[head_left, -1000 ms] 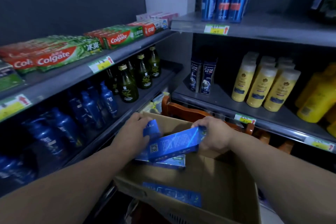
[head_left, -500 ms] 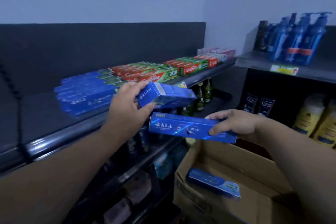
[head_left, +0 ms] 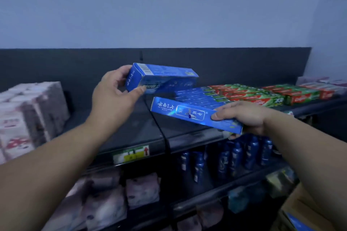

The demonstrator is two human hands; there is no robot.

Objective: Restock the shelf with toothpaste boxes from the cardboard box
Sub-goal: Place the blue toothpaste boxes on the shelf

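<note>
In the head view the left hand [head_left: 114, 90] is clamped on the near end of one blue box [head_left: 163, 78], thumb below and fingers above, holding it in the air over the shelf [head_left: 142, 129] in front of the dark back panel. The right hand [head_left: 242, 116] grips the right end of a second blue box [head_left: 187, 112], tilted, lower and just above the shelf's front edge. Behind it a blue row [head_left: 199, 95] lies on the shelf beside red-green boxes [head_left: 247, 93], with the cardboard box [head_left: 300, 204] at lower right and bottles [head_left: 236, 155] one level down.
</note>
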